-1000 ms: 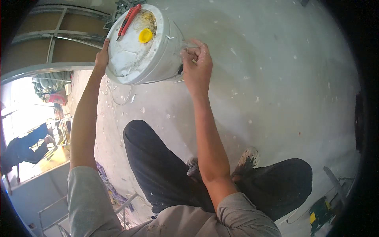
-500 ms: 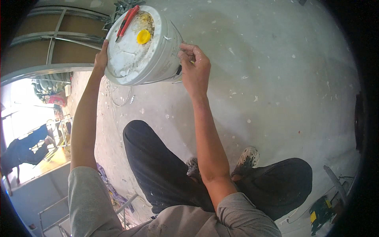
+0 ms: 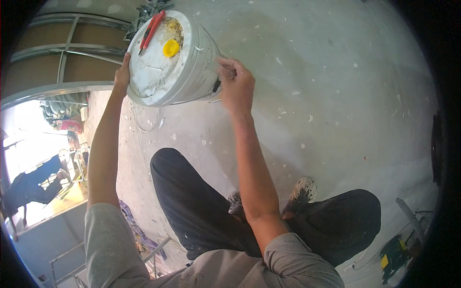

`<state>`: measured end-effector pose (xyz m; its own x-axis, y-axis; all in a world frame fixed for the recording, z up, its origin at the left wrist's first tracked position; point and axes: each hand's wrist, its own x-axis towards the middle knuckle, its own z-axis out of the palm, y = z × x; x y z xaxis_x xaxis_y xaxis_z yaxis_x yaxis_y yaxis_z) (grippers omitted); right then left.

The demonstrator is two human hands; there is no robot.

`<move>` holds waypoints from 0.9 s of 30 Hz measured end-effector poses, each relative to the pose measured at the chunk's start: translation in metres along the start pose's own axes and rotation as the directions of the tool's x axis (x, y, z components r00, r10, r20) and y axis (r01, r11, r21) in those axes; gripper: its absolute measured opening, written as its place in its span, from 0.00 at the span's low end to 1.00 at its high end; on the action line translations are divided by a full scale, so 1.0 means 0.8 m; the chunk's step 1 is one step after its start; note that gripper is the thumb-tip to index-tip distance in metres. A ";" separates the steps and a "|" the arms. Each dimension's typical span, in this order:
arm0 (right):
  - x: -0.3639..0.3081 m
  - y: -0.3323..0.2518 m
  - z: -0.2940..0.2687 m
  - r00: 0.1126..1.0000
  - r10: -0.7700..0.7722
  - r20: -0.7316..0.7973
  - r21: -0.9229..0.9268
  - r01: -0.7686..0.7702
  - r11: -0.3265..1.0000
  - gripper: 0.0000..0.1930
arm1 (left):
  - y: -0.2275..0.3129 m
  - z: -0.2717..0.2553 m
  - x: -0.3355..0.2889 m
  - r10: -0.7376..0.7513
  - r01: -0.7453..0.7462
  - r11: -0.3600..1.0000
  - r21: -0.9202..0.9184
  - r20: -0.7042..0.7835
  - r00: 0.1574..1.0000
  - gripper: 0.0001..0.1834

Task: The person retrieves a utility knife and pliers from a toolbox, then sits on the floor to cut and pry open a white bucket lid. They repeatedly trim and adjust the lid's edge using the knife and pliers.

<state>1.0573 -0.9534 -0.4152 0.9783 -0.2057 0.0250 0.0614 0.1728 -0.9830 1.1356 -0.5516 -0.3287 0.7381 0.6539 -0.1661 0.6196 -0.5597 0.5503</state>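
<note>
Here | white bucket [image 3: 180, 62] lid: yellow cap [image 3: 171, 48], red cutter [image 3: 151, 27] | left hand [image 3: 122, 73], right hand [image 3: 236, 86] grip clenched on bucket

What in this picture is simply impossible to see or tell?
Head view only:
- Inside of the white bucket: its lid covers it.
- Left hand fingers: hidden behind the bucket's far side.
- Right hand fingertips: curled against the bucket wall; the grip is unclear.
- Red tool on the lid: too small to identify.
- Green and yellow thing on the floor: warped at the rim.

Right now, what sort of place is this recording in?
Probably an indoor building or renovation site: a plaster-spattered concrete floor, bare metal wall framing, and a crusted white bucket gripped by the left hand and right hand.
</note>
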 end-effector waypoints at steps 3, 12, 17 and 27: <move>0.001 0.065 -0.013 0.994 0.106 0.005 -0.180 -0.103 0.978 0.11 | -0.014 -0.016 0.017 0.020 -0.020 1.000 0.001 -0.003 1.000 0.60; -0.085 0.250 -0.077 0.842 0.507 0.183 -0.888 -0.079 0.453 0.12 | 0.011 -0.005 -0.012 -0.008 0.008 1.000 0.011 -0.011 1.000 0.60; -0.035 0.199 -0.117 0.952 0.181 0.245 -0.779 0.082 0.621 0.13 | 0.021 0.020 -0.017 -0.012 0.015 0.998 -0.054 0.060 0.998 0.59; 0.104 -0.134 0.029 0.651 0.011 0.759 -0.581 0.670 0.462 0.16 | -0.005 -0.001 0.012 0.064 -0.065 0.997 -0.047 -0.016 0.998 0.55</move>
<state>1.1364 -0.9669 -0.3036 0.7878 0.5991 0.1434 0.5688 -0.6180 -0.5427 1.1402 -0.5425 -0.3323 0.7721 0.6247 -0.1168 0.5569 -0.5764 0.5980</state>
